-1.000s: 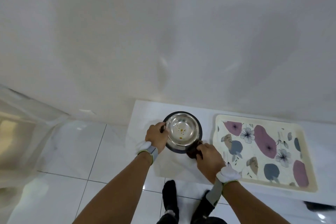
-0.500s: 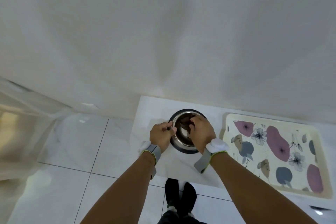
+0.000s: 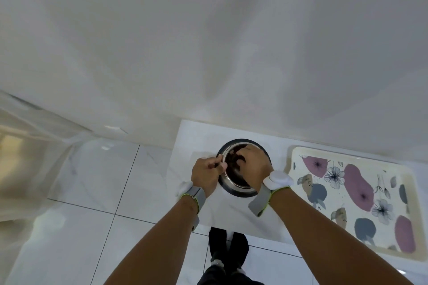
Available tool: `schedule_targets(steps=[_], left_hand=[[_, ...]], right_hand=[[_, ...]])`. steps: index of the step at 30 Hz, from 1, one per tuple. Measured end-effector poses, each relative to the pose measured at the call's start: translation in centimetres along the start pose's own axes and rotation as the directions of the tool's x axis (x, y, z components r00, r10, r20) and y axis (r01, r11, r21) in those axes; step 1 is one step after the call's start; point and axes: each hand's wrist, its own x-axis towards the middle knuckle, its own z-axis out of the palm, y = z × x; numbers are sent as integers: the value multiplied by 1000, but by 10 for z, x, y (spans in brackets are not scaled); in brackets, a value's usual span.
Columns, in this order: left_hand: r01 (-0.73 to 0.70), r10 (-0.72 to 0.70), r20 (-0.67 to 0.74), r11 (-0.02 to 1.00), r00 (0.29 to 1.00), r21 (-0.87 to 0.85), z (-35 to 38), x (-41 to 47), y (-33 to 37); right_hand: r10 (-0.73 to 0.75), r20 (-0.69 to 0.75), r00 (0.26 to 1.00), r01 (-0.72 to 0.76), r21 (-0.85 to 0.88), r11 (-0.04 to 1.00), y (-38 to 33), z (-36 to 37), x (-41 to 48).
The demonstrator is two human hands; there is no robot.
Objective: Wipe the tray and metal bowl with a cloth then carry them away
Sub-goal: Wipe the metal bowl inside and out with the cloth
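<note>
A metal bowl (image 3: 234, 188) with a dark outer rim stands on a low white surface (image 3: 196, 136). My left hand (image 3: 206, 174) grips the bowl's left rim. My right hand (image 3: 253, 164) is inside the bowl, pressing a dark brown cloth (image 3: 232, 163) against its inner wall. The cloth hides most of the bowl's inside. To the right lies a cream tray (image 3: 298, 151) printed with purple, grey and flower shapes, flat on the same surface and untouched.
A white wall fills the upper view. Glossy white floor tiles (image 3: 92, 192) lie to the left and below. My feet in dark socks (image 3: 228, 250) stand at the surface's near edge. Sheer plastic sheeting (image 3: 27, 127) hangs at the far left.
My right hand moved from the bowl's near rim into the bowl with the cloth and pushed further across its inside. The left hand kept its grip on the rim.
</note>
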Motion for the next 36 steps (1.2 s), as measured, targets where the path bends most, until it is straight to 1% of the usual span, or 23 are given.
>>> schedule_targets(steps=[1,3,5,7,9,12,15,16,17,19,20,22,23,25,27,28,30,31,32,33,34,35,36], left_hand=[[-4,4,1,1000,1000,0,0,0,0],[-8,8,1,1000,1000,6,0,0,0],[1,-1,-7,1000,1000,-1,1,1,-1],[6,-6,-4,1000,1000,-3,1,0,0],[8,-8,1,1000,1000,2,1,1,-1],[8,-9,9,1000,1000,10,2,1,-2],[12,-12,4,1000,1000,1,3,0,-2],[10,-10,5,1000,1000,0,2,-1,-1],[10,-10,6,1000,1000,-1,3,-1,-1],[18,-18,5,1000,1000,-7,3,-1,-1],[24,-24,2,1000,1000,-13,3,-1,0],[36,-36,-11,999,999,-26,3,-1,-1],[36,-37,-19,999,999,-29,3,-1,-1],[34,-35,-25,999,999,-30,4,-1,-2],[34,-35,-28,999,999,-21,4,-1,-1],[32,-33,-28,999,999,-16,4,-2,1],[25,-25,-25,1000,999,-9,4,-3,1],[21,-22,-25,1000,999,-8,5,-3,0],[18,-18,-26,1000,1000,-5,4,-3,-1],[15,-15,-25,1000,1000,-3,4,-2,0],[15,-15,-25,1000,1000,1,3,-3,0],[16,-16,-24,1000,1000,5,3,-3,0],[16,-16,-24,1000,1000,10,3,-2,0]], right_hand=[[-14,-16,1000,15,68,998,-1,5,-4],[-61,24,998,58,110,992,2,6,-15],[-92,147,985,75,116,990,9,-2,-20],[-128,259,957,117,57,991,15,-11,-16],[-212,294,932,222,-1,975,12,-13,-8],[-309,276,910,354,-129,926,1,-9,4],[-413,203,888,460,-354,814,4,-14,11],[-418,173,892,450,-438,778,4,-21,8],[-434,104,895,422,-514,747,5,-24,6],[-384,139,913,392,-560,730,6,-28,1],[-324,185,928,369,-585,722,10,-25,-1],[-240,203,949,315,-619,720,14,-21,-9],[-213,206,955,295,-597,746,16,-19,-15],[-150,237,960,249,-474,845,22,-13,-22],[-84,275,958,159,-260,952,21,-10,-28],[-74,258,963,111,-133,985,19,-8,-30],[-76,165,983,59,109,992,11,-5,-35],[-93,129,987,71,164,984,9,-2,-36],[-110,130,985,87,174,981,9,-1,-37],[-124,162,979,100,146,984,9,-3,-36],[-131,215,968,123,52,991,11,-6,-35],[-136,263,955,168,-104,980,12,-10,-32],[-139,281,950,214,-258,942,13,-14,-29]])
